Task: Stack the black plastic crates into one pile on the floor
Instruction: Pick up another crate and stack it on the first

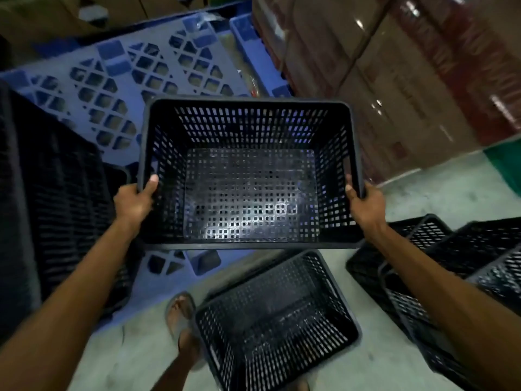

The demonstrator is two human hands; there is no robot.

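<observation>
Black perforated plastic fills the middle of the view: a crate (pixel 251 193) is held level in the air, open side up, above the near edge of a blue pallet (pixel 84 55) and the pale concrete floor (pixel 423 193). The left hand (pixel 135 201) grips its left rim and the right hand (pixel 366 201) its right rim, thumbs hooked inside, fingers curled round the lip. Just below, a second crate (pixel 276 320) sits open side up on the floor, beside a sandalled foot (pixel 180 314). More crates (pixel 423 235) lie to the right, blurred, seemingly tipped and nested. A dark crate stack (pixel 56 193) crowds the left edge; wrapped cartons (pixel 394 80) wall off the far right. A strip of bare floor runs between the cartons and the tipped crates.
</observation>
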